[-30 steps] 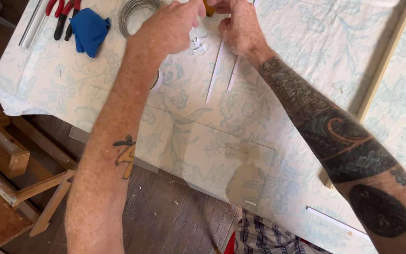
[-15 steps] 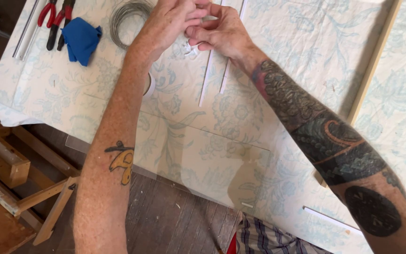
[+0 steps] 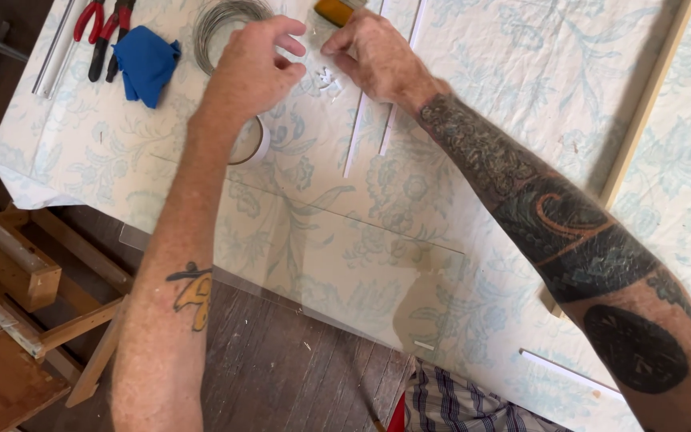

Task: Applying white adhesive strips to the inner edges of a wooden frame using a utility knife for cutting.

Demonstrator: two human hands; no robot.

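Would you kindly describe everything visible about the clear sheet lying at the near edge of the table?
The clear sheet looks like glass or clear plastic: flat, rectangular and see-through, with the blue floral table cover showing through it. It lies flat on the table, its near edge jutting over the table's edge above the dark wooden floor. A faint reflection shows near its right corner. The left forearm passes above it; whether it touches cannot be told. Neither hand holds it.

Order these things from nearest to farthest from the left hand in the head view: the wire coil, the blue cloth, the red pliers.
From the left hand:
1. Wire coil, just beyond it, partly hidden by the hand.
2. Blue cloth, further left.
3. Red pliers, beyond the cloth, at the table's far-left edge.
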